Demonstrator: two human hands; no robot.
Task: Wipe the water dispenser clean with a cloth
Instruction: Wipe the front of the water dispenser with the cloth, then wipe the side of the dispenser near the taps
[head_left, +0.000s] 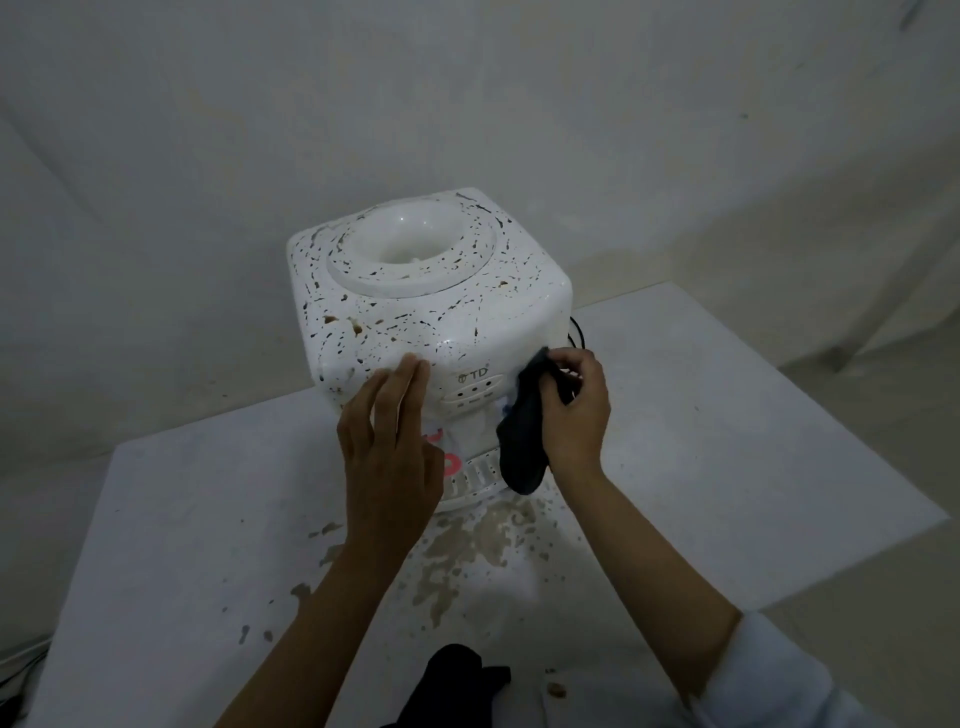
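Right hand (574, 410) clamped on dark cloth (524, 441), fingers curled round its upper end, cloth pressed against front right corner of water dispenser (415, 306) and hanging down over right part of drip tray (475, 480). Left hand (392, 441) flat, fingers straight and together, fingertips resting on front face of dispenser left of the control panel (472, 392), holding nothing. Both forearms reaching in from lower edge of view; light sleeve (779, 675) pushed up on right arm.

Dispenser upright at middle of white bench (727, 441), near the back edge, close to the wall (208, 130). White casing spattered with dark and brown specks across top and front. Round bottle well (410, 244) in the top open, pale inside; contents not discernible. "TD" mark readable above panel. Red tap parts (447, 457) partly hidden behind left hand. Black cable (576, 332) showing just behind right rear corner of dispenser.

Brownish stains and splashes (467, 545) on bench directly in front of drip tray, between the two forearms. Second dark cloth-like item (457, 675) lying at near edge of bench, well apart from dispenser.
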